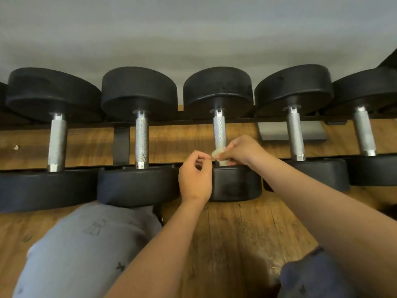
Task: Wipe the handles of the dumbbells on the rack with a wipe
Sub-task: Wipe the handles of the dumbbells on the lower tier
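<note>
Several black dumbbells with knurled silver handles lie side by side on a low black rack (pixel 121 145). My right hand (pixel 240 150) pinches a small crumpled pale wipe (pixel 218 152) against the near end of the middle dumbbell's handle (pixel 219 130). My left hand (pixel 194 179) hovers just left of it, in front of that dumbbell's near head (pixel 236 183), fingers curled with the thumb and forefinger close together; it seems to hold nothing. The neighbouring handles (pixel 141 138) (pixel 295 132) are bare.
A wooden floor (pixel 236 233) runs under and in front of the rack. My knee in grey trousers (pixel 86 244) rests at the lower left against a dumbbell head. A grey wall stands behind the rack. A grey plate (pixel 318 131) lies on the floor beneath the rack.
</note>
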{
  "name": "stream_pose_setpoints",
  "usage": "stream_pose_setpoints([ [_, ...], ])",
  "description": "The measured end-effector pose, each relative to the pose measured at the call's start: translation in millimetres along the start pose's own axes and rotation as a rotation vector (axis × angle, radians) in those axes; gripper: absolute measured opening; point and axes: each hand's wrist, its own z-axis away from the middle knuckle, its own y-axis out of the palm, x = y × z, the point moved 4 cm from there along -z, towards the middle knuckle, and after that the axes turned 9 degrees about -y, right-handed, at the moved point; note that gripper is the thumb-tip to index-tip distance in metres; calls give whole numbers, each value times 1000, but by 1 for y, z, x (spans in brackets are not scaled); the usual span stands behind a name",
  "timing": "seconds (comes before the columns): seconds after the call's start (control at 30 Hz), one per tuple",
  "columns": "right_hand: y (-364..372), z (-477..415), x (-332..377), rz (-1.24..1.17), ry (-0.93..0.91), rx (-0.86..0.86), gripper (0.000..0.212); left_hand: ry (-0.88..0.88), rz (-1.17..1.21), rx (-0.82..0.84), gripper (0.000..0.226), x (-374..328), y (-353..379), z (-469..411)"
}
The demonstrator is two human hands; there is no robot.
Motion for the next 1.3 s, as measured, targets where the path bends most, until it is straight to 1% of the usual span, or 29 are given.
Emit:
stream_pose_setpoints([
  [0.07, -1, 5, 1, -11, -5, -25, 27, 21, -4, -1, 15, 1, 0, 0],
  [0.17, -1, 5, 5, 39, -2, -41, 26, 38, -31, -10, 15, 1, 1, -2],
  [0.3, 5, 4, 11, 153, -1, -11, 33, 53, -57, -14, 14, 4, 0, -3],
  [0.43, 3, 7, 12, 139, -17, 16, 32, 35, -69, -3, 13, 2, 0, -3],
  [0.53, -1, 13, 10, 113, -58, 24, 28, -9, -94, 71, 14, 0, 0, -2],
  [0.63, -7, 18, 7, 79, -107, 46, 20, -116, -123, 206, 12, -9, 0, -9],
  [0.67, -10, 19, 7, 62, -129, 69, 19, -124, -139, 248, 12, -15, -2, -12],
  [0.73, -12, 22, 9, -2, -171, 100, 16, -40, -231, 305, 17, -28, -9, -19],
  [0.8, -11, 26, 9, -44, -211, 71, 13, 57, -347, 329, 20, -36, -17, -25],
  [0.83, -9, 27, 7, -40, -224, 42, 12, 68, -385, 335, 22, -38, -19, -27],
  [0.9, -5, 27, 3, -18, -241, -22, 14, 29, -398, 361, 23, -38, -18, -31],
  [0.97, -4, 25, 2, -28, -258, -52, 18, -10, -413, 386, 24, -38, -11, -34],
  [1.03, -7, 23, 3, -61, -268, -7, 21, -16, -452, 398, 25, -40, -2, -38],
  [1.13, -11, 29, 5, -88, -299, 55, 26, -13, -465, 370, 16, -42, 7, -44],
  [1.2, -9, 34, 2, -108, -276, -11, 30, -44, -448, 356, 16, -40, 10, -46],
  [1.3, -1, 44, -9, -114, -214, -199, 26, -108, -428, 335, 15, -34, 10, -50],
])
